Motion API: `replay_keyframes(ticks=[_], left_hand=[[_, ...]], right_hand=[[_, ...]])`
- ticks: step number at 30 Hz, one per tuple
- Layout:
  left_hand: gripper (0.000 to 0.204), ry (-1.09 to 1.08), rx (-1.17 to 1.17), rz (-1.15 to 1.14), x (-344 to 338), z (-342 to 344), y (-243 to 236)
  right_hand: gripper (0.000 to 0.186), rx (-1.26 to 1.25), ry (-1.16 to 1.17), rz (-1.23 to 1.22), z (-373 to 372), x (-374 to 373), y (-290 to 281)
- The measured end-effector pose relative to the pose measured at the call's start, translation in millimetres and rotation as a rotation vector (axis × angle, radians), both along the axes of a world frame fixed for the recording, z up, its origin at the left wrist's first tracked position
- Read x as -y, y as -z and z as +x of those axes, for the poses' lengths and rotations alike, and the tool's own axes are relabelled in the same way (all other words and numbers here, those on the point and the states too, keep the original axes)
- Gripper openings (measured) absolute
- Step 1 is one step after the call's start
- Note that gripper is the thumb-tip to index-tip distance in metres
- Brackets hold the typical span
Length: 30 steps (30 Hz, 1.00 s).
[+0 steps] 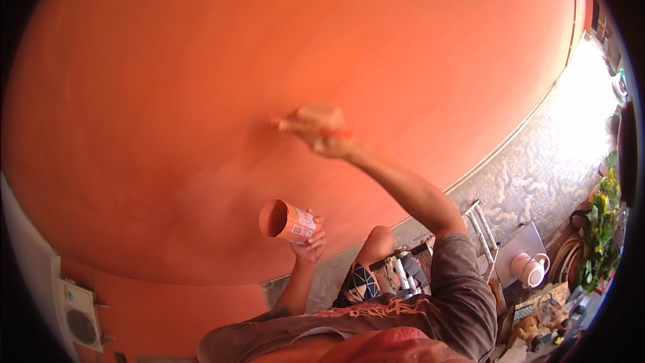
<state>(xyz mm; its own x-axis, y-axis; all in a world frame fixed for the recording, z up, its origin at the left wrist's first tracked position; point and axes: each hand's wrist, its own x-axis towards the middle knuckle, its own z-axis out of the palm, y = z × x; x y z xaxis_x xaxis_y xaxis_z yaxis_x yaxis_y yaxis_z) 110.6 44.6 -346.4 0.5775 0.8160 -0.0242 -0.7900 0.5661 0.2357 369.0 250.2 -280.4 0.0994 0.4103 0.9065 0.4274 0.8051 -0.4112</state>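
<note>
In front of me rises a broad orange wall (195,47). My right hand (321,133) is closed around a paintbrush (293,124), blurred by motion. The brush's reddish tip points left and is at or very near the wall; whether it touches, I cannot tell. Lower down, my left hand (311,245) grips an open round paint can (298,224) from its right side. The can is tilted, with its mouth toward the left. Orange coats its inside, and a printed label shows on its side. How much paint it holds is hidden.
A ladder (403,270) stands by my bare knee, and a metal frame (481,228) is beyond it. To the right are a pale pink jug (529,269), assorted clutter (541,326) and leafy plants (601,228) on the patterned paving (510,168). An air-conditioner unit (80,316) hangs lower left.
</note>
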Motion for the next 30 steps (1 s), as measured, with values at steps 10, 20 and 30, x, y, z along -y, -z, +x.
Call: replay_keyframes(ticks=[10, 20, 30], left_hand=[[0.06, -0.004, -0.021, 0.001, 7, -7, 9], [0.061, -0.02, -0.054, -0.013, 12, -10, 24], [0.057, 0.007, -0.079, -0.02, 15, 8, 21]], right_hand=[[0.011, -0.935, 0.685, 0.176, 277, -24, -55], [0.015, -0.102, -0.044, 0.219, 87, 45, -24], [0.009, -0.986, 0.648, 0.027, 300, -32, -35]])
